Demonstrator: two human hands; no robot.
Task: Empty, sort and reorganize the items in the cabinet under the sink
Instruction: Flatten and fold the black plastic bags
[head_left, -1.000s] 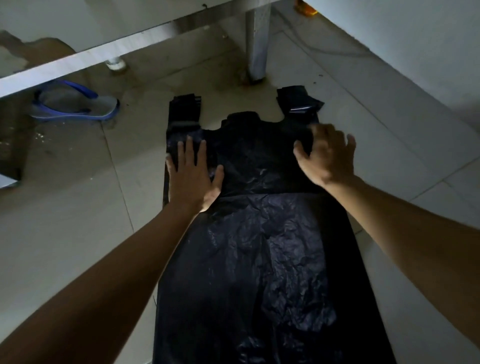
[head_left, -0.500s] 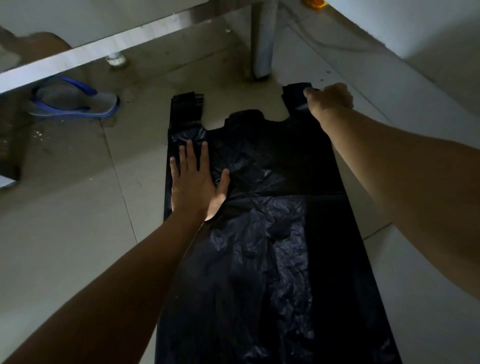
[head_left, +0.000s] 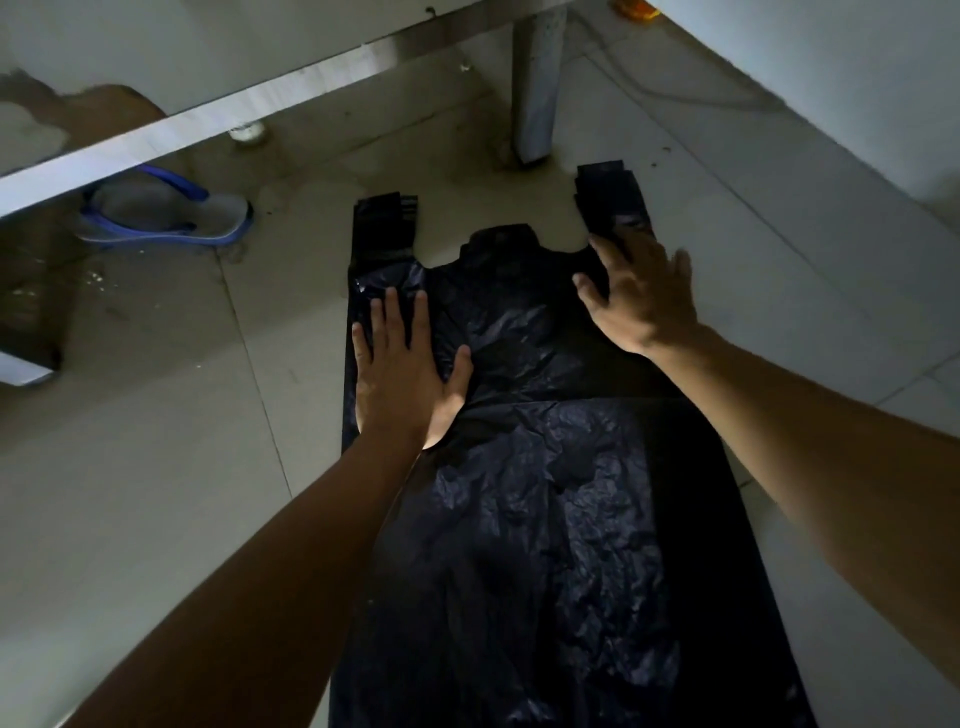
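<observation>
Left hand seemingly along bag edge

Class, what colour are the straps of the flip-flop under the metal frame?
Blue straps, seen in the head view.

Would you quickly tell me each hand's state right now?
Left hand: open, pressing flat on the crumpled black plastic bag.
Right hand: open, fingers spread over the bag's upper right corner.

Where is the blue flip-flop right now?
In the head view, the blue flip-flop lies on the floor at upper left, partly under the metal rail, well left of the black plastic bag.
</observation>
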